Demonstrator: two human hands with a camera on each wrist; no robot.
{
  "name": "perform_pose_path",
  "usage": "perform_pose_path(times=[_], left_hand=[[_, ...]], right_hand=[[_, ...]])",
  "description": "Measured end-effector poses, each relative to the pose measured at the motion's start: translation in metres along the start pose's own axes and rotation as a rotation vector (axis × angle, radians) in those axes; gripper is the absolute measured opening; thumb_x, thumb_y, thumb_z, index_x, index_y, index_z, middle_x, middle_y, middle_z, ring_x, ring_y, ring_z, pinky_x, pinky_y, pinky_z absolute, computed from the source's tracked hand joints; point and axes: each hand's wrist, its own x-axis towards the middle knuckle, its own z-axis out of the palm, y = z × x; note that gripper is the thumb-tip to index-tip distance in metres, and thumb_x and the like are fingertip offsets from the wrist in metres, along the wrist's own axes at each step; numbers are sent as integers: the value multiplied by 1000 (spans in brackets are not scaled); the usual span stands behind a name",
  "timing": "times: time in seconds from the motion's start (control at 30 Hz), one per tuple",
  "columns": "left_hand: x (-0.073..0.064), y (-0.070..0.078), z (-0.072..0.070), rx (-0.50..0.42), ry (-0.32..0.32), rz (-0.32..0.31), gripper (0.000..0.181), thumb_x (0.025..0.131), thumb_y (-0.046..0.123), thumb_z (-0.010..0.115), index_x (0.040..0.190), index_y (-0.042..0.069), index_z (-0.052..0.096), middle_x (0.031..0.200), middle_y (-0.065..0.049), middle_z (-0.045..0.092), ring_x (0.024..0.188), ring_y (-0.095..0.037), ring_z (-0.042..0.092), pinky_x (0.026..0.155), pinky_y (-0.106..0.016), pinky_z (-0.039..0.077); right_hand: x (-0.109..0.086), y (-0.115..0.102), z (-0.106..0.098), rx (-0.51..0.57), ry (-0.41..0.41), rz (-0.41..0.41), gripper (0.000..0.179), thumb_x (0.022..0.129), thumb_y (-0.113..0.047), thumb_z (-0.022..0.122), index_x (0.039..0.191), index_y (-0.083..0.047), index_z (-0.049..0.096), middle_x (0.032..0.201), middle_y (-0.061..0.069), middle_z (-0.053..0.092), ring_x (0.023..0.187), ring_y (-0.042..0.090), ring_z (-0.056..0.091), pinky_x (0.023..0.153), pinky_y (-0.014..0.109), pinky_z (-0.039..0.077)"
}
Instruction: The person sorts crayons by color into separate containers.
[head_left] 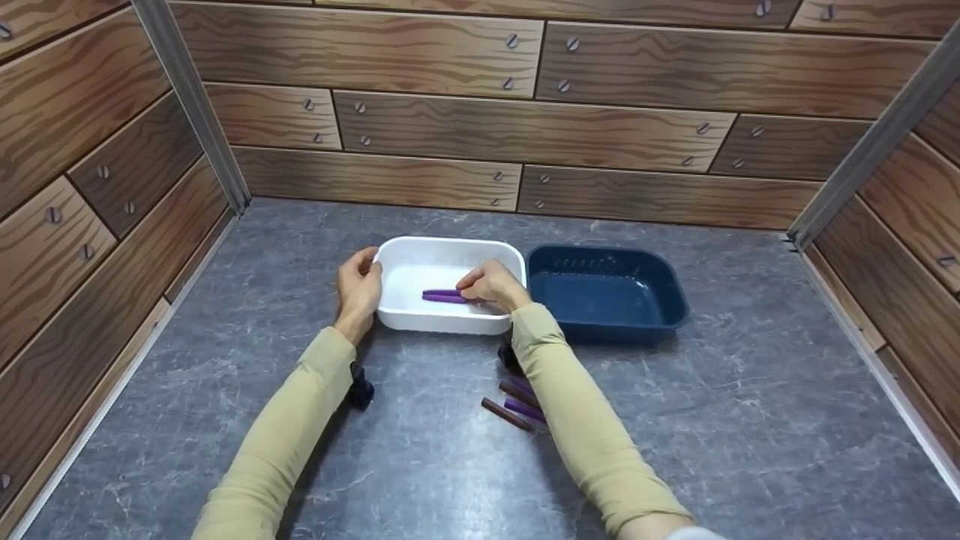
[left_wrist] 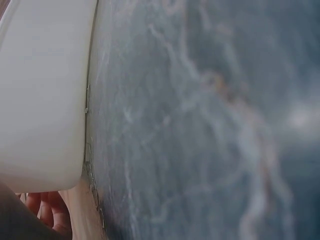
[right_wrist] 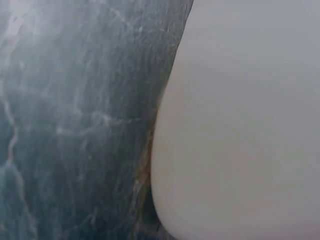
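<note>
A white tray (head_left: 409, 322) stands on the grey table, and my left hand (head_left: 358, 289) holds it by its left end. In the left wrist view, curled fingers (left_wrist: 49, 210) show beside the end of the tray. Two slim purple sticks (head_left: 439, 295) lie side by side on the tray's floor. My right hand (head_left: 491, 285) is inside the tray and pinches the right end of a purple stick; the fingertips partly hide it. The right wrist view shows only the tray's outer wall (right_wrist: 240, 130) and the table.
Right of the white tray, close against it, stands a dark blue tray (head_left: 622, 330). Nearer me, a brown stick (head_left: 506, 414) and several other brown and purple sticks lie on the table, partly under my right forearm. Wood-patterned walls (head_left: 435, 124) enclose the table.
</note>
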Motion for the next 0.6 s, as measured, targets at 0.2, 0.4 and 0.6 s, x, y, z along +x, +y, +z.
perform_pose_path(times=[0.2, 0.4, 0.6], left_hand=[[0, 0, 0, 6, 1, -13, 37, 100, 10, 48, 136, 7, 56, 127, -13, 57, 116, -24, 53, 100, -38, 45], [1, -1, 1, -11, -11, -2, 36, 101, 10, 48, 135, 6, 56, 126, -14, 57, 115, -24, 53, 98, -37, 45], [1, 0, 1, 5, 5, -9, 36, 100, 11, 49, 135, 7, 57, 125, -13, 58, 114, -23, 54, 97, -37, 45]], right_hand=[[0, 0, 1, -4, 15, -20, 22, 84, 2, 71, 105, 2, 75, 99, 12, 73, 71, 8, 56, 65, 19, 47], [-2, 2, -1, -28, 24, -46, 21, 82, 1, 71, 103, 2, 75, 89, 7, 70, 69, 9, 54, 64, 20, 46], [-2, 0, -2, -13, 31, -49, 20, 82, 0, 72, 101, 3, 75, 88, 6, 70, 69, 9, 56, 61, 19, 46]])
